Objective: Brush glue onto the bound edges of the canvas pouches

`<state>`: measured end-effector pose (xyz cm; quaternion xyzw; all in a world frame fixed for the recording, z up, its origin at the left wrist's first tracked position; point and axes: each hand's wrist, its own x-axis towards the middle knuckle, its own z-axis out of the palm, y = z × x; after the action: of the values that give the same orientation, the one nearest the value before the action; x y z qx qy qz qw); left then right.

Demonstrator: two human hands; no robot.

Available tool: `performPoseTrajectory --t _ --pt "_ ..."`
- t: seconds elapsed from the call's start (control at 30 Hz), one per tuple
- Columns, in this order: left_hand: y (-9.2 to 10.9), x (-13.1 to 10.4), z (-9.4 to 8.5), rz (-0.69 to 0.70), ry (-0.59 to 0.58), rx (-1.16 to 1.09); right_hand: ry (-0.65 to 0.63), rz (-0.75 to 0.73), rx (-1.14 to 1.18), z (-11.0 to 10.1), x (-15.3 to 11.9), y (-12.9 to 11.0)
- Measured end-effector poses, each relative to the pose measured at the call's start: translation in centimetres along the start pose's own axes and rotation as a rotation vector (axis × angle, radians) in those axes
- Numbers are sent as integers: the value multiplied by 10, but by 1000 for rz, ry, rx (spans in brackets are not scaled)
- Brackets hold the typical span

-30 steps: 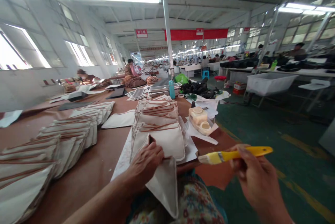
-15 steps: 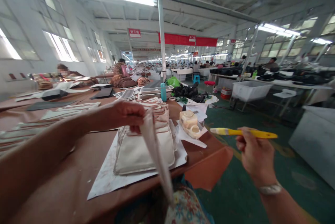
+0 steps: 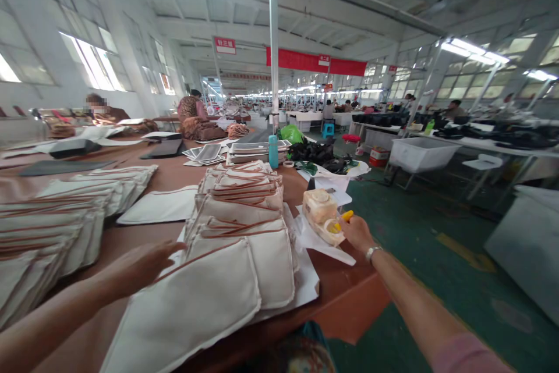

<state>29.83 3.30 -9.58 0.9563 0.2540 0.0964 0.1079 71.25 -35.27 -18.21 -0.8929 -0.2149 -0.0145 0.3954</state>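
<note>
My right hand [image 3: 358, 234] grips a yellow-handled brush [image 3: 347, 216], whose tip is down in the round opening of a glue-smeared plastic container [image 3: 320, 203]. A cream fabric panel [image 3: 192, 297] with a brown edge lies slantwise over the front of a stack of similar panels [image 3: 244, 189]. By its upper left edge is my left hand [image 3: 146, 265], fingers stretched out; whether the fingertips touch the panel is unclear. Beneath the stack shows a sheet of white paper [image 3: 309, 286].
Rows of overlapping cream panels [image 3: 82, 221] cover the brown table [image 3: 170, 236] on the left. A blue bottle [image 3: 273, 152] stands behind the stack, near black cloth [image 3: 321, 155]. Another person [image 3: 111, 112] sits far left. A white bin [image 3: 421, 155] stands to the right.
The panel that my left hand held up now lies on the stack, and that hand has moved left and down. My right hand has brought the brush left into the container.
</note>
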Motion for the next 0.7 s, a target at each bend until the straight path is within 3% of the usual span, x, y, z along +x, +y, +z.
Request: performPoseTrajectory --t 0.1,0.27,0.47,0.7 --pt "23 22 32 97 -190 36 -3 -49 -3 -4 1 7" --pt "74 38 64 38 -164 69 39 -197 13 -18 -13 10" --pt "87 33 62 20 -223 -50 35 -385 37 -27 -45 5" --pt "106 6 49 29 -248 -334 115 -321 118 -33 -75 -15"
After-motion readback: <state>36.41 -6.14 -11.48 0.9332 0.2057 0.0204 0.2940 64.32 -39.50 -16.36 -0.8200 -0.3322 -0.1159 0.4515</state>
